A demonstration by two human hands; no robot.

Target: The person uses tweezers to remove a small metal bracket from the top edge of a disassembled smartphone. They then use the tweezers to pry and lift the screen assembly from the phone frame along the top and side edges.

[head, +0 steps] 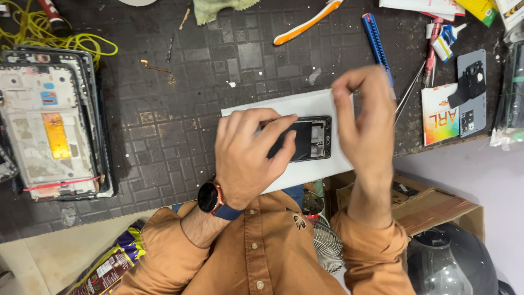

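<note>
Phone frame (308, 139) half hidden under left hand (245, 155)

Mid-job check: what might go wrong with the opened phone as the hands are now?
The left hand alone pins the opened phone, which lies on a white sheet near the bench edge; a slip may send it toward the cardboard box. The raised right hand blocks part of the view.

My left hand (245, 155) covers the near end of the opened phone (311, 139); whether my right hand (365, 123), raised above it, pinches anything is too small to tell; the stack of phone frames (52, 120) is cut off at the left edge; the yellow cable (49, 33) leaves the upper left; a clear packet (510, 104) is cropped at right.
</note>
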